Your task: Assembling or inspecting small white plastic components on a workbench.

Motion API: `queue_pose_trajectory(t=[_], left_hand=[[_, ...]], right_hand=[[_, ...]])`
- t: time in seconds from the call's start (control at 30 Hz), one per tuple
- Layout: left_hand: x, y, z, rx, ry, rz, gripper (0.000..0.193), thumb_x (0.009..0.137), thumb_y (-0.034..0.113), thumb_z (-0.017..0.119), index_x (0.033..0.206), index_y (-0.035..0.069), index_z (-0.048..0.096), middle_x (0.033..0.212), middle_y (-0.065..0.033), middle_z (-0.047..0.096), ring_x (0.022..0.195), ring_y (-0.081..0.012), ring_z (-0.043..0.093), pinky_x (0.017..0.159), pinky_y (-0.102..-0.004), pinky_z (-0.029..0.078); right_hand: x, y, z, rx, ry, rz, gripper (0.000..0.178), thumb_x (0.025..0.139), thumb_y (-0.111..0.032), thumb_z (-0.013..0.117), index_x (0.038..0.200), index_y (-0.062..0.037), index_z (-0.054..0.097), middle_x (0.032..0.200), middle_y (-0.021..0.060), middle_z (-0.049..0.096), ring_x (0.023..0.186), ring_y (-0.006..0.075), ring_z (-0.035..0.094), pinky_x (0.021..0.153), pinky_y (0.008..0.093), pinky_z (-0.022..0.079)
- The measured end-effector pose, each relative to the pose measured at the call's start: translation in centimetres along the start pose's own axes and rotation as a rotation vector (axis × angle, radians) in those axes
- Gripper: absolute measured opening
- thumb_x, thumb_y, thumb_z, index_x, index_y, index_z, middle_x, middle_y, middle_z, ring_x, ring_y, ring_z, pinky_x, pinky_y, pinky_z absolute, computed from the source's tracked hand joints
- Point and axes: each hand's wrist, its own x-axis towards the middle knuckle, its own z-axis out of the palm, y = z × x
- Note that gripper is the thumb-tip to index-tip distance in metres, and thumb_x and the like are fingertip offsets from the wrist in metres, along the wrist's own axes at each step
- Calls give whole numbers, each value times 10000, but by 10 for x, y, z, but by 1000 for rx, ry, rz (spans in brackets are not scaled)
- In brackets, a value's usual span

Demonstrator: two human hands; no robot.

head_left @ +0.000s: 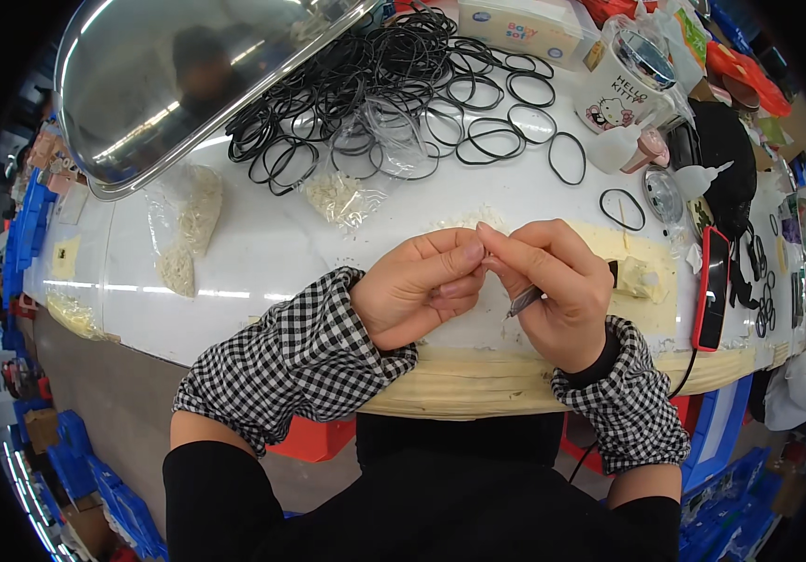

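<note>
Head view, observed from beside the workplace: the left hand (pixel 426 286) and the right hand (pixel 560 295) meet at the fingertips above the near part of the white tabletop (pixel 281 248). The left grip is closed to a pinch; whatever lies between the tips is too small for me to identify. The right grip pinches at the same spot, its curled fingers also holding a slim metal tool (pixel 523 301), narrow end toward the near left.

Principal risk, in my judgement: should the pinch slip, any tiny item there could drop among the pale scattered pieces (pixel 483 217) just beyond the hands and be hard to recover. Second: if the curled fingers loosen, the tool could fall or prick the left hand. Third: a careless far-left reach could knock the clear bag (pixel 339 199); whether it is sealed, I cannot tell.
</note>
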Motion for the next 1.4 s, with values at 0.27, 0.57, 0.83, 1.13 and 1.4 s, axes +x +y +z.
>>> queue_pose_trajectory(t=[0.27,0.57,0.83,1.13,1.4], left_hand=[[-1,2,6,-43,-2,58,175,988,209,446,951,53,517,795,33,476,607,-37,352,574,-187,332],[1,-2,-4,-31,-90,52,135,977,207,479,974,82,529,824,37,506,633,-45,362,598,-184,345],[1,-4,-5,-13,-72,55,124,975,199,483,986,92,546,846,30,528,642,-53,371,608,-184,355],[1,-6,-6,2,-97,82,118,973,192,485,993,93,545,829,36,514,641,-52,375,604,-185,358],[1,-6,-3,34,-91,90,123,977,191,476,993,90,544,812,44,490,638,-45,374,608,-190,357]], right_hand=[[5,-2,-3,-184,-72,121,283,792,-296,701,811,-52,560,660,61,557,546,210,529,490,310,407],[3,-3,0,-217,-97,166,307,819,-322,669,729,-68,521,613,50,523,525,219,522,462,315,385],[3,-5,-1,-200,-96,174,317,831,-333,653,721,-69,515,604,49,518,517,219,518,460,320,386],[2,-6,-1,-184,-100,162,307,833,-318,653,716,-68,519,592,48,507,509,218,510,456,323,381],[0,-4,0,-145,-81,173,311,825,-330,661,736,-65,524,604,57,499,516,227,505,459,327,377]])
